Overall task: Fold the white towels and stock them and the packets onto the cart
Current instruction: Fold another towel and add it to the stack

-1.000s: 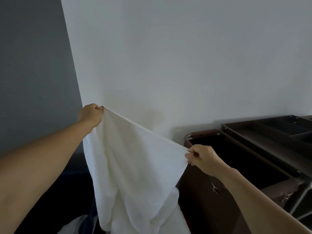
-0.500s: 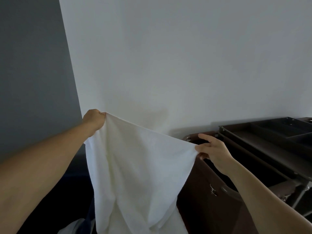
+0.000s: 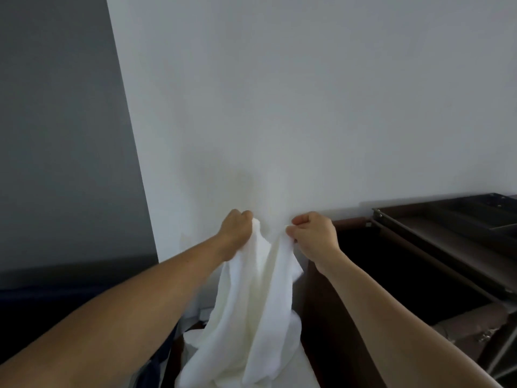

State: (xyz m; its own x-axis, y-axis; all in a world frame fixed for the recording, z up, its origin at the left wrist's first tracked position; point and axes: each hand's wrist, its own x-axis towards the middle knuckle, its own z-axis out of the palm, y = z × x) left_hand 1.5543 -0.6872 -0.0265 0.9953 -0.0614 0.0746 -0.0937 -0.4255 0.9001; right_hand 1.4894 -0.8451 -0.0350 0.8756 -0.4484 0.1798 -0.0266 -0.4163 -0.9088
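**A:** What takes up most of the view?
**B:** A pale wall (image 3: 307, 93), with a grey wall (image 3: 61, 135) meeting it at 9 o'clock.

**A:** And the cart?
**B:** The dark brown cart (image 3: 405, 275) stands against the pale wall from 3 to 5 o'clock. Its divided top tray (image 3: 447, 219) is at 3 o'clock, with a deep dark opening beside it toward the centre.

**A:** Where's the towel?
**B:** The white towel (image 3: 257, 303) hangs in long bunched folds from just below centre to 6 o'clock. It is just beside the cart's 9 o'clock side, not on the cart.

**A:** What are the hands doing?
**B:** Both are held up in front of the pale wall, near each other but apart. The left hand (image 3: 236, 231) has its fingers curled round the towel's top edge at 11 o'clock. The right hand (image 3: 313, 233) pinches the top edge at 1 o'clock between thumb and curled fingers. The cloth dips between them.
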